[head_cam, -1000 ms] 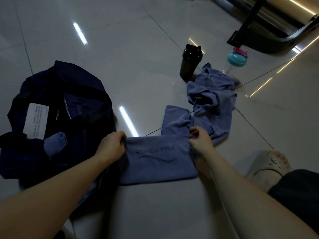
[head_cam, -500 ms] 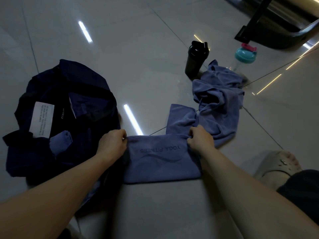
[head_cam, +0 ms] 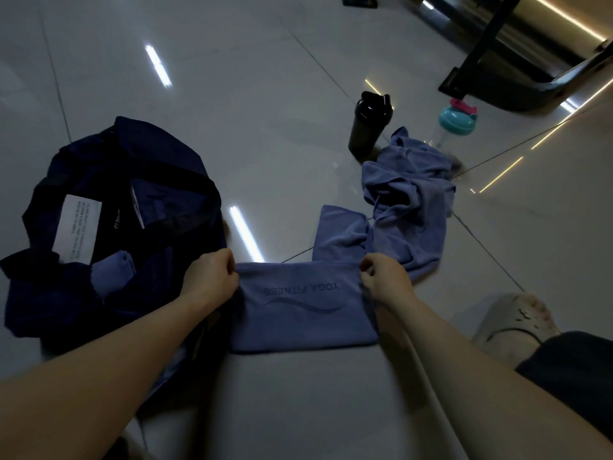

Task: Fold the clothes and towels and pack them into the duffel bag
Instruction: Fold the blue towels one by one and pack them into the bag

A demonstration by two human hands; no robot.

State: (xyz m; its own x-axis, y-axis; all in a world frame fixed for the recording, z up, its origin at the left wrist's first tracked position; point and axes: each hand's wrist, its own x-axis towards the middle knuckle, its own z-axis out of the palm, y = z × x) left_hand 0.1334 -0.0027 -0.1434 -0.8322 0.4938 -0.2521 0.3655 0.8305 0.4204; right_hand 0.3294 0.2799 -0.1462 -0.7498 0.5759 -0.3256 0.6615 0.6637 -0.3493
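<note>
- The left hand (head_cam: 209, 280) and the right hand (head_cam: 384, 280) are each pinching a far corner of the folded part of the towel (head_cam: 298, 313). It is lying flat on the floor, right in front of the person. Both grips are clamped on the cloth.
- If one grip is letting go too soon, the neat fold could be sliding open.
- The duffel bag (head_cam: 159, 144) is lying open just to the left, with a blue roll (head_cam: 112, 273) sitting inside. A messy fold might not be fitting in beside it.
- The loose end (head_cam: 408, 200) of the towel is lying bunched up farther off. The black bottle (head_cam: 368, 127) is standing just beside it, so pulling hard could be knocking it over.
</note>
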